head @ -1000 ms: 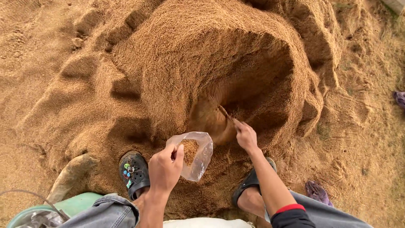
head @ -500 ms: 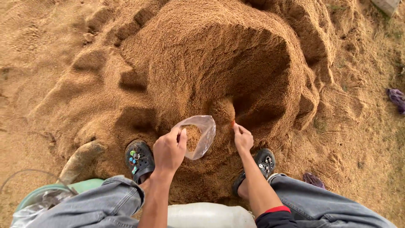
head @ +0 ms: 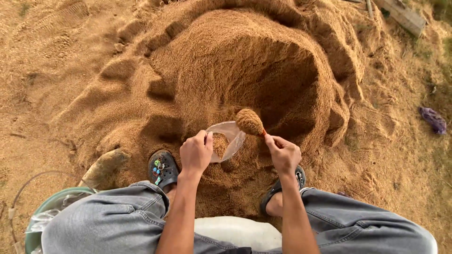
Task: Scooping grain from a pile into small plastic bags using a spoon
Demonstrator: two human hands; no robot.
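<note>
Left hand (head: 196, 153) pinches clear bag (head: 227, 140) mouth open; right hand (head: 283, 153) grips heaped scoop (head: 249, 122) just above it, husk pile (head: 245, 61) beyond both hands.

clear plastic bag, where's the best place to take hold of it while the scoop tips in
By the rim on its left side, where the left hand already pinches it. The clear plastic bag hangs limp and open upward, and the heaped scoop comes from the right, so a left-side grip keeps the mouth clear.
</note>
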